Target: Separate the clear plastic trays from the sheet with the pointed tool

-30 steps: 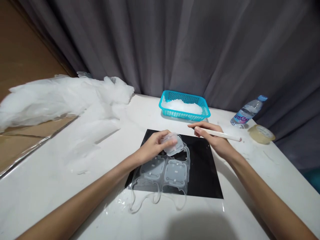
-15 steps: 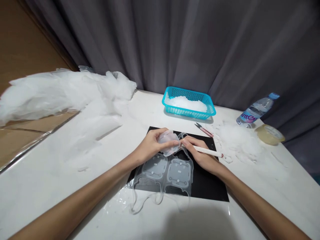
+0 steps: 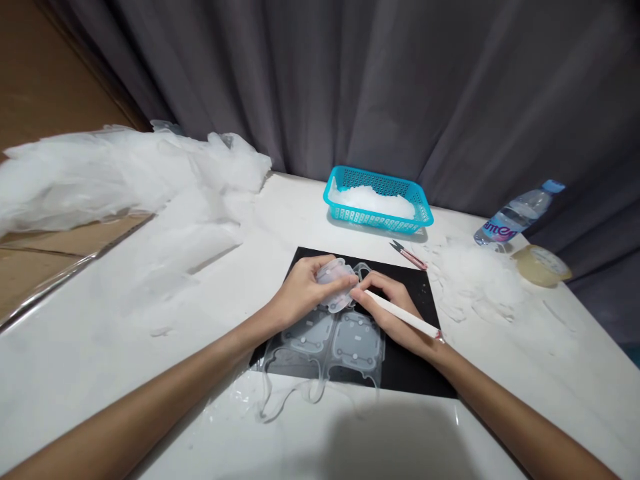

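My left hand (image 3: 309, 287) pinches a translucent moulded plastic piece (image 3: 339, 301), holding it raised and tilted over a black mat (image 3: 415, 370). In my right hand (image 3: 393, 303) is a slim white pen-like tool (image 3: 407, 316) with a reddish rear end, gripped like a pencil. Its tip meets the right edge of the piece; my fingers hide the exact contact. Below the hands, a clear sheet with rounded square panels (image 3: 356, 340) lies on the mat. Thin curved strips (image 3: 315, 393) trail from that sheet past the mat's front edge.
A blue basket (image 3: 380, 223) holding white material stands at the back. Thread snips (image 3: 409, 256) lie beyond the mat. White scraps (image 3: 480, 277), a tape roll (image 3: 543, 265) and a water bottle (image 3: 520, 213) are at right. Bulky white sheeting (image 3: 125, 173) covers the left, near cardboard (image 3: 65, 247).
The white tool's rear end has swung down, so it slants more steeply. Its tip and my right fingertips have shifted slightly left and down along the piece. My left hand keeps its hold.
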Available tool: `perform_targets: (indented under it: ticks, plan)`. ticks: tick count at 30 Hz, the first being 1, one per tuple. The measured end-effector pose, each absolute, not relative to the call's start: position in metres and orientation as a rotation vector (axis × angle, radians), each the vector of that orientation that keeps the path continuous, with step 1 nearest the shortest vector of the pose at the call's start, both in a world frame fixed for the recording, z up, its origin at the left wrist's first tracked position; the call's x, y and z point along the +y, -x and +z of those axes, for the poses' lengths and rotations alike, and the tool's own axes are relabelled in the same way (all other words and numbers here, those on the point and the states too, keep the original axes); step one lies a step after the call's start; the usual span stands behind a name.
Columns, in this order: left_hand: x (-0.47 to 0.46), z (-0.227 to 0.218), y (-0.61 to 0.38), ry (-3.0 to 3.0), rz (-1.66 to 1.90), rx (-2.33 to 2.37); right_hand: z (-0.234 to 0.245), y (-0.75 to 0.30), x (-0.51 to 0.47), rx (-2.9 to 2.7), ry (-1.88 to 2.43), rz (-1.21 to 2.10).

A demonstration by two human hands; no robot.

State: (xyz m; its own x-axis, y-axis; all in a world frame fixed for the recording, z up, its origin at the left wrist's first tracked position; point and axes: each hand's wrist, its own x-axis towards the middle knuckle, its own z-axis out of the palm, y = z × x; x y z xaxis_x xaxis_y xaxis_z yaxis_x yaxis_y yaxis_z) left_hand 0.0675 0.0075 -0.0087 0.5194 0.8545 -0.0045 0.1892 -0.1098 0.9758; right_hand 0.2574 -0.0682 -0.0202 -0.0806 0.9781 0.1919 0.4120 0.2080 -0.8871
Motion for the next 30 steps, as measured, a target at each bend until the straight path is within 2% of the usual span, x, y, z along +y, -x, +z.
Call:
perform_targets:
  ticks: [10,21,30]
  plan:
    - [0.017,-0.007,-0.062,-1.597,0.578,0.833,-0.023,-0.255,-0.072,-1.614,1.295,0.829]
    - [0.017,-0.007,-0.059,-1.508,0.555,0.821,-0.022,-0.257,-0.074,-1.674,1.194,0.727]
    - [0.014,-0.009,-0.062,-1.65,0.567,0.773,-0.02,-0.256,-0.076,-1.605,1.258,0.796]
